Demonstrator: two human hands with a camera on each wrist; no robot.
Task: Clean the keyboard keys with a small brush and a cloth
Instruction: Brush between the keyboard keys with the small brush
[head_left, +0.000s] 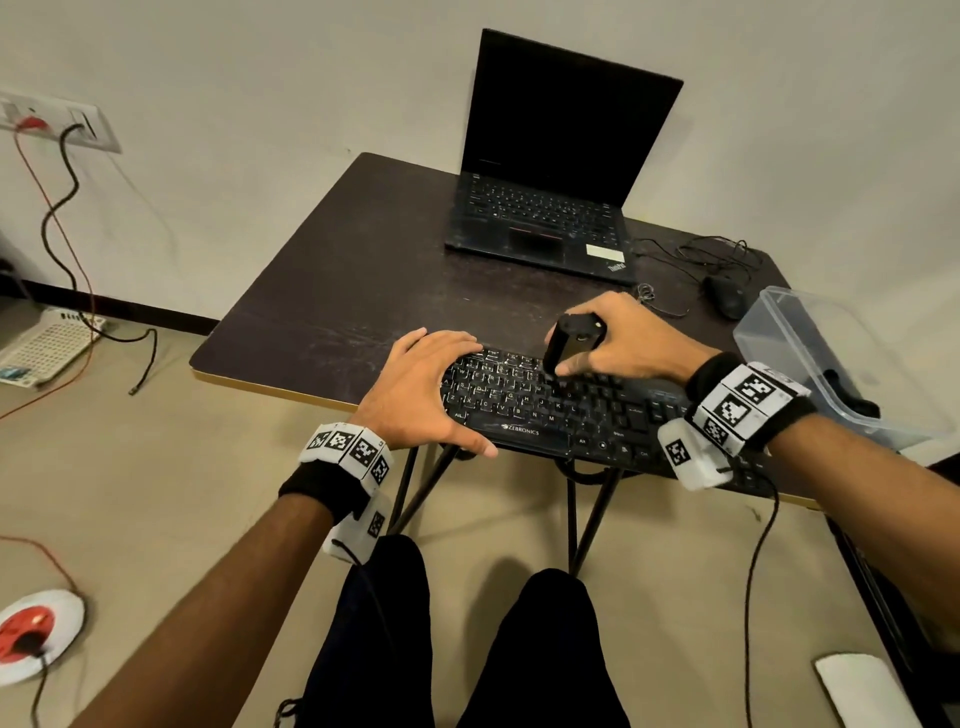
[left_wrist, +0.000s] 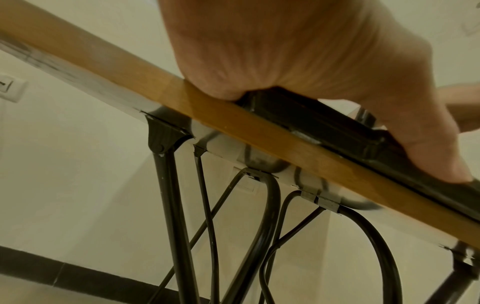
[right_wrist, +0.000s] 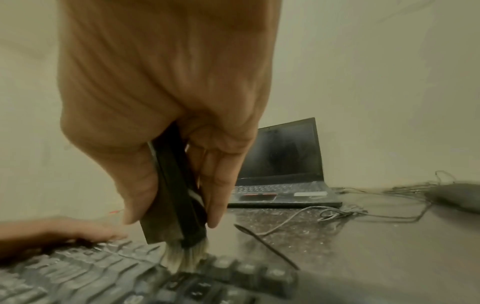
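Note:
A black keyboard (head_left: 571, 415) lies along the near edge of the dark table (head_left: 322, 291). My left hand (head_left: 436, 389) lies spread over its left end, fingers fairly straight past the far corner and thumb along the front edge (left_wrist: 436, 164). My right hand (head_left: 571, 358) grips a small black brush (head_left: 569, 340) upright. In the right wrist view the brush (right_wrist: 176, 195) sits between thumb and fingers, and its pale bristles (right_wrist: 187, 259) touch the upper key rows of the keyboard (right_wrist: 103, 277). No cloth is in view.
An open black laptop (head_left: 550, 208) stands at the back of the table. A black mouse (head_left: 724, 296) with tangled cable lies right of it. A clear plastic container (head_left: 831, 364) sits at the table's right edge. Black metal legs (left_wrist: 168, 205) and my knees are below.

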